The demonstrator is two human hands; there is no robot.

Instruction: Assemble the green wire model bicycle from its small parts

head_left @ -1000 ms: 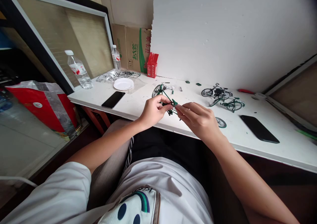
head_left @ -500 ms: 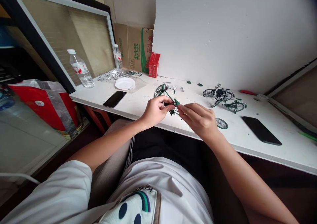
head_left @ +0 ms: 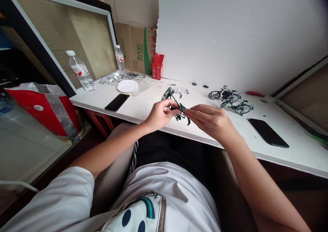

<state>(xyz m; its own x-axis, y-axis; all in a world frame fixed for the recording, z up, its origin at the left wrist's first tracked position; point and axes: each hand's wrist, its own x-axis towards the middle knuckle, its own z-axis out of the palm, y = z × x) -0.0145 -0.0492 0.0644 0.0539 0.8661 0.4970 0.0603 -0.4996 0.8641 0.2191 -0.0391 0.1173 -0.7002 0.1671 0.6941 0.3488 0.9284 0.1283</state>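
Note:
Near the table's front edge, my left hand (head_left: 159,115) pinches the frame of a small green model bicycle (head_left: 175,98). The bicycle's spoked wheel is up at its far left end, and a green saddle-shaped piece (head_left: 182,106) shows between my two hands. My right hand (head_left: 208,117) has its fingers pressed together at the right side of the bicycle, beside that piece. Whatever its fingertips grip is too small to make out. A dark green curved part (head_left: 189,121) hangs below the right fingertips.
Finished-looking model bicycles (head_left: 241,107) stand right of my hands, near a black phone (head_left: 269,133). Leftward are another phone (head_left: 117,102), a white plate (head_left: 127,86), water bottles (head_left: 82,71) and a red box (head_left: 157,66). Small green pieces (head_left: 194,84) lie at the back.
My right hand has tilted flatter and now covers the loose wheel that showed beside it. The curved green part under the fingertips shows more. The view has shifted slightly.

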